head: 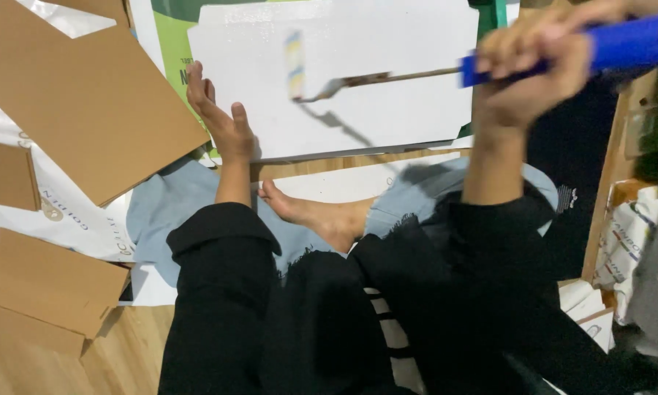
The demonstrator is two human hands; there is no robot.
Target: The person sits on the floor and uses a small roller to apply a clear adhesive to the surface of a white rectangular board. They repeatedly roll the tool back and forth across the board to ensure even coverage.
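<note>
We have the small paint roller [295,64] resting on the white cardboard sheet [387,110], which lies flat on the floor at twelve o'clock from our lap. The roller's sleeve stands roughly twelve-to-six, while its thin metal shank and blue handle [621,45] run off toward three o'clock, rising slightly; so the tool's long axis lies nearly straight across us. Our right hand [530,69] is clamped round the handle, well out to the three o'clock side of the sleeve. Our left hand [223,117] is flat and spread, fingers pointing to twelve, pressing the sheet's nine o'clock edge; it is the nearer hand to the sleeve but apart from it. Brown cardboard pieces [88,102] lie beyond at nine and seven o'clock on printed paper. A bare foot [322,216] sits between our arms at six o'clock of the sheet. The sleeve is motion-blurred, so its colour bands are unclear; the handle's far end is cut off at the frame edge.
</note>
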